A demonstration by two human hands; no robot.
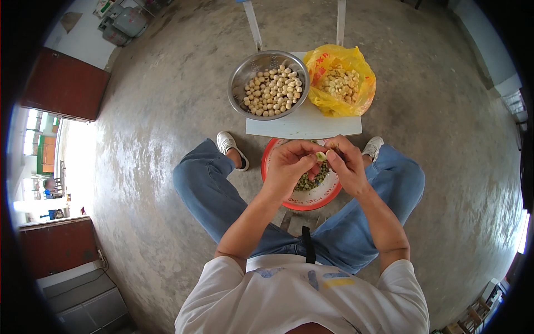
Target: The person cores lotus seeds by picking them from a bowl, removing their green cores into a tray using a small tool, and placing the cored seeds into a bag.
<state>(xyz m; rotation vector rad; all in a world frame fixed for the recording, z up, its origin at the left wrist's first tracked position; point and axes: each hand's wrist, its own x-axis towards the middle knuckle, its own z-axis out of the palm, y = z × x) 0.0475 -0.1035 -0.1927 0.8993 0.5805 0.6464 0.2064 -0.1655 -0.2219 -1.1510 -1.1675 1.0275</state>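
Observation:
My left hand [289, 164] and my right hand [347, 167] meet above a red-rimmed basin [307, 206]. Between the thumb and fingers of my left hand is a small split lotus seed [321, 157], pale with a green inside. My right thumb and fingers pinch right beside it, on a pale bit of the seed [328, 153]. Green shoots or scraps [305, 182] lie in the basin, partly hidden by my hands. Beyond, a steel colander [238, 78] holds many round, beige lotus seeds [273, 92]. To its right, a yellow plastic bag [316, 103] contains pale, split seeds [340, 83].
The colander and bag stand on a pale chair seat [303, 129]. My bent knees [203, 172] flank the basin on the concrete floor [144, 167]. Gas cylinders [129, 22] stand at the far left, and a red-brown door panel [64, 83] stands near a bright doorway.

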